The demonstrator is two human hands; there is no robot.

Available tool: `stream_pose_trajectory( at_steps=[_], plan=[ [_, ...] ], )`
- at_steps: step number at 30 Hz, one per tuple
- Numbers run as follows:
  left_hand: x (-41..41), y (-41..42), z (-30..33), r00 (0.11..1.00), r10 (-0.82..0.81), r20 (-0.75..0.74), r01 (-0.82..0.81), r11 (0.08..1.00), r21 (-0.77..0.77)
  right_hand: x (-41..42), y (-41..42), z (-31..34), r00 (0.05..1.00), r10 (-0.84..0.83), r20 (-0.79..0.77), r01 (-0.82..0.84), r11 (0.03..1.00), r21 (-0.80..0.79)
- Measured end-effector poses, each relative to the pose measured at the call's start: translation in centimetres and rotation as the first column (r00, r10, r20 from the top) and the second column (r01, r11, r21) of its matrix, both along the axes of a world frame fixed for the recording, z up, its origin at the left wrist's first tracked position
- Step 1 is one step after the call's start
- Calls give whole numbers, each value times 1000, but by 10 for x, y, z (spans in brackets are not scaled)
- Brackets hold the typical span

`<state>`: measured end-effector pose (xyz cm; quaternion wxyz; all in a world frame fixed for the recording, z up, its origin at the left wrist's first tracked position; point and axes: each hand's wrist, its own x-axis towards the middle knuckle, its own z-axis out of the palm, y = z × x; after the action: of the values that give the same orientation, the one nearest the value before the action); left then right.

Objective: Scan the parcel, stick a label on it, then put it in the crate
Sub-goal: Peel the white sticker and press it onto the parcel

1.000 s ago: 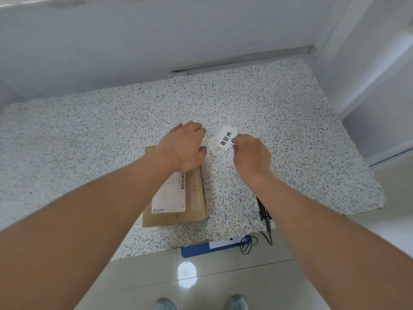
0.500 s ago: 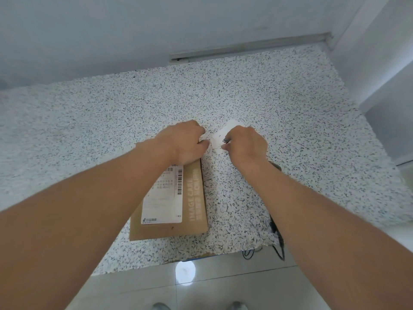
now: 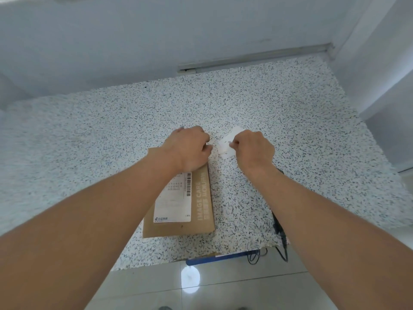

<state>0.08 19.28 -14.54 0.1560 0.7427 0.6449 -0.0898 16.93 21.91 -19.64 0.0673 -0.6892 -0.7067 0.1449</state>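
A flat brown cardboard parcel [image 3: 201,211] with a white shipping label lies on the speckled table [image 3: 89,139], near its front edge. My left hand [image 3: 190,148] hovers over the parcel's far end, fingers curled and pinching a bit of white paper. My right hand [image 3: 252,148] is just right of it, pinching a small white label [image 3: 225,144] over the table. The two hands are a little apart, with the label between them. A black scanner [image 3: 279,227] lies under my right forearm, mostly hidden.
The scanner's black cable [image 3: 283,253] hangs over the table's front edge. A blue crate edge [image 3: 214,258] shows below the table front. Tiled floor lies underneath. A wall runs along the far side and a white corner stands at the right.
The label, held up with its print showing a second ago, is now lower and mostly covered by my right hand. Both hands have stayed close together over the parcel's far end.
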Motion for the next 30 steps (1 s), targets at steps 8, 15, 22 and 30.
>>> stream_pose_trajectory(
  at_steps=[8, 15, 22, 30],
  plan=[
    [7, -20, 41, 911, 175, 373, -233, 965, 118, 3, -25, 35, 936, 74, -343, 56, 934, 352],
    [19, -46, 104, 470, 370, 801, -458, 878, -138, 2, -59, 92, 786, 274, -555, 111, 819, 562],
    [19, -68, 162, 451, 381, 807, -464, 872, -153, 4, -83, 144, 792, 302, -530, 85, 805, 587],
    [4, -93, 214, 513, 367, 776, -458, 882, -114, 5, -108, 198, 745, 390, -541, -141, 885, 445]
  ],
)
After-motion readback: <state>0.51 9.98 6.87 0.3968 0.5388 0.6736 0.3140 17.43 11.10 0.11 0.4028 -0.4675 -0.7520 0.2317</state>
